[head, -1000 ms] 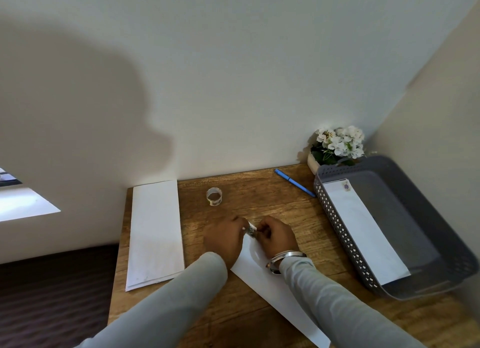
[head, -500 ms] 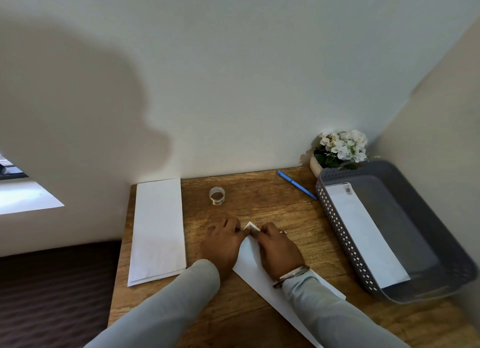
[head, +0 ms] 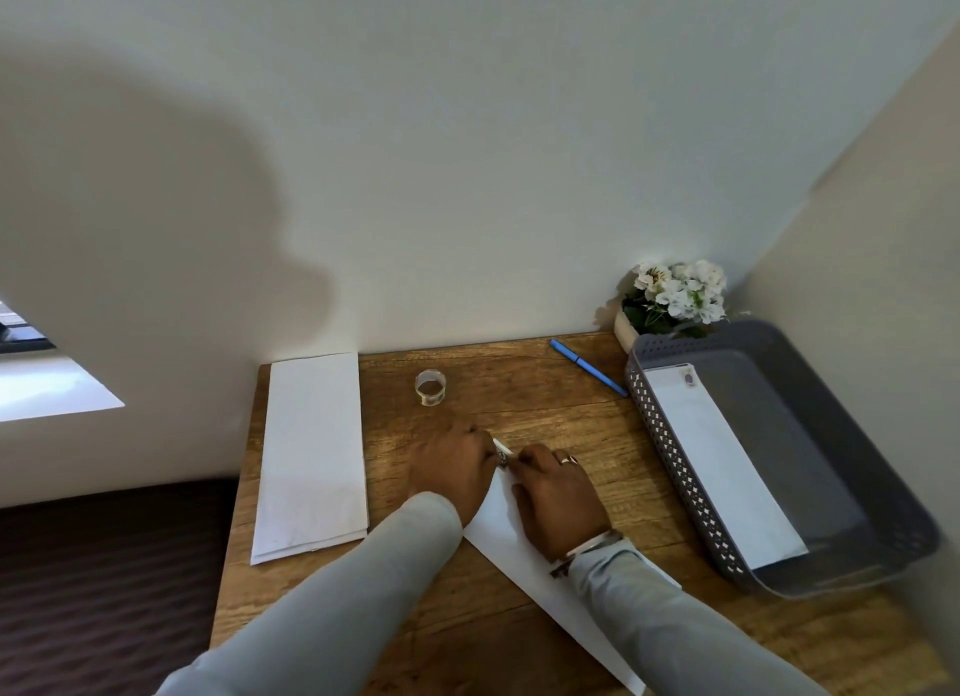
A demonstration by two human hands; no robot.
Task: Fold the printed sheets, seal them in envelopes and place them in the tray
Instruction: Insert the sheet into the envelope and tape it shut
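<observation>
- The left hand (head: 453, 468) lies knuckles-up on the table (head: 540, 415), with its fingers bent towards the far corner of the envelope (head: 501, 532).
- The right hand (head: 557, 494) rests on top of the envelope, with its fingertips at the same corner and a ring on one finger.
- Grip state, both hands: the fingers meet at the corner around a small patterned piece (head: 503, 457). It cannot be determined whether they pinch it or press it down.
- The envelope is white and lies flat and diagonal on the table, running from the hands towards the near edge. The right sleeve covers part of it.
- A stack of sheets (head: 311, 451) lies along the left edge of the table, well apart from the hands.
- A tape roll (head: 430, 388) stands beyond the left hand, near it but not touching.
- The grey tray (head: 670, 438) sits at the right and holds one sealed envelope (head: 722, 467) against its left wall.
- A blue pen (head: 587, 367) lies just beside the tray's far corner, and a flower pot (head: 675, 295) stands behind it.
</observation>
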